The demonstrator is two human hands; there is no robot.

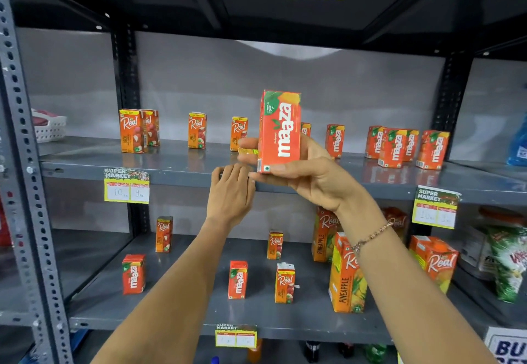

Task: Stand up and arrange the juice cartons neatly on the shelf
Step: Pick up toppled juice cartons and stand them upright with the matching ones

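Held carton [279,132] reads "maaza" and "10/-". Smaller cartons [132,131] say "Real", big ones [346,278] "PINEAPPLE". Shelf tag [126,185] says "SUPER MARKET", handwritten prices maybe 10 and 9.

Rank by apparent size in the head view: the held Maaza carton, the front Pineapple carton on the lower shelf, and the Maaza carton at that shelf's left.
1. Held Maaza carton and front Pineapple carton: look alike, and the held one is nearer the camera, so unranked.
2. Left Maaza carton: clearly smallest.

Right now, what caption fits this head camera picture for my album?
Right hand holds a Maaza carton upright before the middle shelf; left hand touches its edge.
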